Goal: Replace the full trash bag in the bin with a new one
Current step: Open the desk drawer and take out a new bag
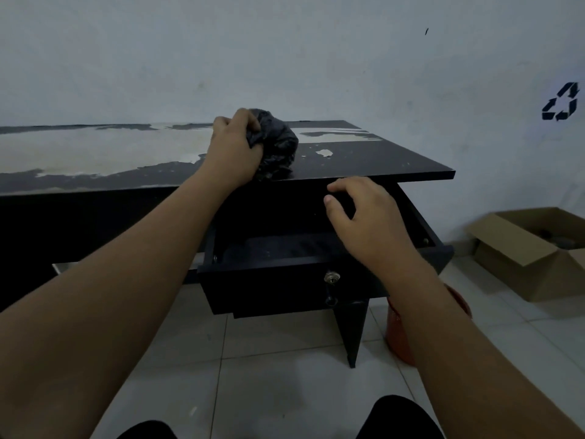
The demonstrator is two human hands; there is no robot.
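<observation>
Your left hand (pixel 235 147) fists a crumpled black plastic bag (pixel 278 147) at the peeling desk's (pixel 380 160) front edge; right hand (pixel 367 223) fingers curl loosely spread over the open drawer (pixel 285 289)

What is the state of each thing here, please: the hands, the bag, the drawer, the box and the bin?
left hand: closed on the black bag
black bag: crumpled, resting on the desk top
right hand: open, empty, over the drawer
drawer: pulled open
cardboard box: flaps open, on the floor
orange bin: upright, mostly hidden
</observation>
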